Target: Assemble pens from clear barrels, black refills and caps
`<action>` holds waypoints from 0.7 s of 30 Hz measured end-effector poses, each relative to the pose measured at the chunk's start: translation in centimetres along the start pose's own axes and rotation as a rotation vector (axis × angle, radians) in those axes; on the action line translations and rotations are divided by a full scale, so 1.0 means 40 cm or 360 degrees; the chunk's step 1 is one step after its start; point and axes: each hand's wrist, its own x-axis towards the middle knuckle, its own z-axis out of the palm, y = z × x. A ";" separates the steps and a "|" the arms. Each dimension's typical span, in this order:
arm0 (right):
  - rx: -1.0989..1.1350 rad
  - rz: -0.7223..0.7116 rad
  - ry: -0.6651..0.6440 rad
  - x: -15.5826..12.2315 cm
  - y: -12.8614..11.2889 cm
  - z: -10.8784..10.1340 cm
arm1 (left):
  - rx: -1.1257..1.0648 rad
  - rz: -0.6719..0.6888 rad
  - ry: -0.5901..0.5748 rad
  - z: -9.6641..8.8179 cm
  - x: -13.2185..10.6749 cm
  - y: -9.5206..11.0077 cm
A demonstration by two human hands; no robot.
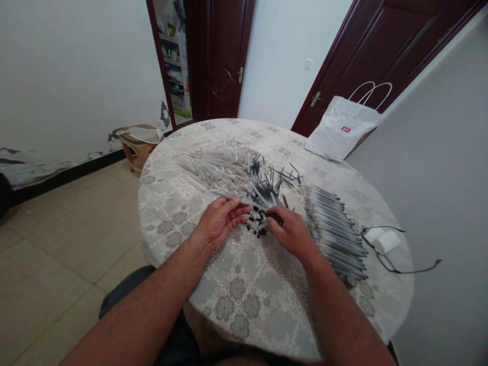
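Observation:
My left hand (219, 223) pinches a thin, translucent pen barrel (253, 204) between thumb and forefinger, its other fingers loosely curled. At the barrel's right end, the closed fingers of my right hand (287, 230) meet it; whether a small part is also in them is hidden. Just below the barrel lies a cluster of short pale pieces with black ends (256, 223). Beyond my hands is a loose heap of whitish barrels (217, 168), with thin dark sticks like refills (269, 188) to its right. Many grey pens (337, 236) lie side by side right of my right hand.
A round table with a patterned cloth (238, 305) carries everything. Eyeglasses (394, 269) and a white roll (387, 242) lie near its right edge. A white paper bag (341, 127) stands at the back right. A wooden stool (139, 145) is beyond the left edge.

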 end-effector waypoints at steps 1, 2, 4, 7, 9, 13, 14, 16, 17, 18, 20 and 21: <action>0.0251 0.0054 0.0090 0.000 -0.009 0.006 | 0.0007 -0.0012 -0.0031 0.002 -0.002 -0.002; 0.0500 0.0115 0.0154 -0.001 -0.018 0.014 | 0.0014 -0.0024 -0.0062 0.004 -0.005 -0.003; 0.0888 0.0211 0.0221 0.000 -0.034 0.033 | 0.0026 -0.0046 -0.0119 0.009 -0.010 -0.005; 0.1104 0.0255 0.0268 0.002 -0.045 0.059 | 0.0035 -0.0049 -0.0162 0.012 -0.014 -0.006; 0.1110 0.0274 0.0287 0.005 -0.045 0.071 | 0.0032 -0.0043 -0.0167 0.011 -0.014 -0.007; 0.1092 0.0279 0.0284 0.007 -0.042 0.079 | 0.0033 -0.0053 -0.0165 0.009 -0.013 -0.009; 0.1092 0.0272 0.0282 0.007 -0.044 0.079 | 0.0038 -0.0051 -0.0158 0.009 -0.012 -0.009; 0.1088 0.0258 0.0283 0.006 -0.049 0.080 | 0.0050 -0.0043 -0.0142 0.008 -0.012 -0.010; 0.1086 0.0250 0.0284 0.006 -0.052 0.080 | 0.0055 -0.0039 -0.0139 0.008 -0.013 -0.011; 0.1085 0.0244 0.0287 0.006 -0.054 0.080 | 0.0059 -0.0035 -0.0142 0.008 -0.013 -0.011; 0.1081 0.0241 0.0292 0.005 -0.057 0.081 | 0.0073 -0.0027 -0.0152 0.008 -0.013 -0.011; 0.1076 0.0243 0.0296 0.005 -0.057 0.082 | 0.0086 -0.0023 -0.0154 0.008 -0.013 -0.010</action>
